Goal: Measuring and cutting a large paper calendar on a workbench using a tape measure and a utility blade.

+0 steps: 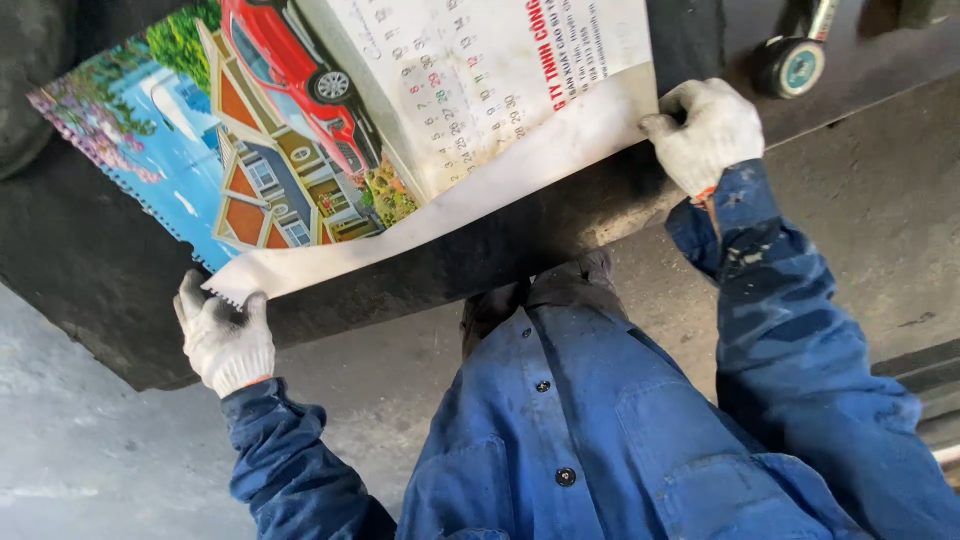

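Head view: you are holding calendar sheet [400, 120] over black rubber slab [120, 280]. Left hand [228, 340] fingers pinching near-left corner, right hand [705, 130] fingers pinching right edge. Keep both pinches even, sheet taut, lower edge parallel to slab edge.

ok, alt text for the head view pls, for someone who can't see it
Seen from above, a person in blue work clothes and white knit gloves holds a large wall calendar sheet by its near edge, left hand at one corner and right hand at the other. The sheet, picturing a red car and a house, lies on a black mat over a concrete floor.
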